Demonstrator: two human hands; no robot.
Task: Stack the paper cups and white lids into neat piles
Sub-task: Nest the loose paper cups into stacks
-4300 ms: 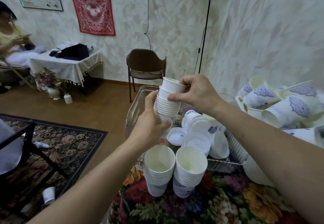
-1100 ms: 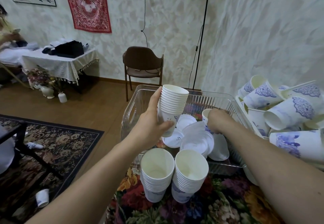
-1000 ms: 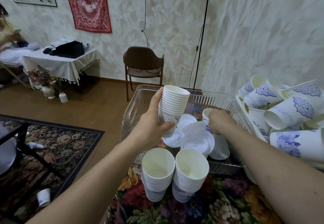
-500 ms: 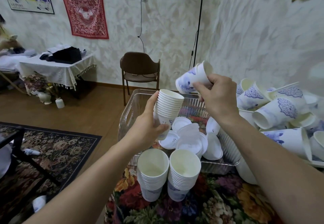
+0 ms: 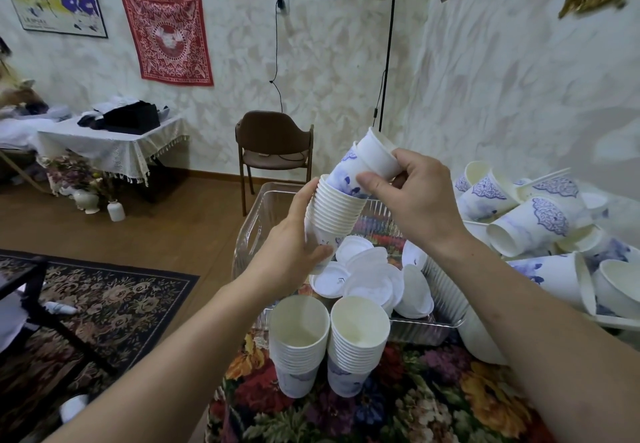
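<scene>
Left hand (image 5: 294, 252) wrapped around a nested cup stack (image 5: 332, 215) above the clear tray (image 5: 249, 231), right hand (image 5: 419, 200) pinching a blue-patterned cup (image 5: 367, 162) tilted into the stack's mouth, loose white lids (image 5: 367, 276) inside the tray, two finished cup piles (image 5: 329, 345) just in front of it, jumbled cups (image 5: 540, 220) to its right
</scene>
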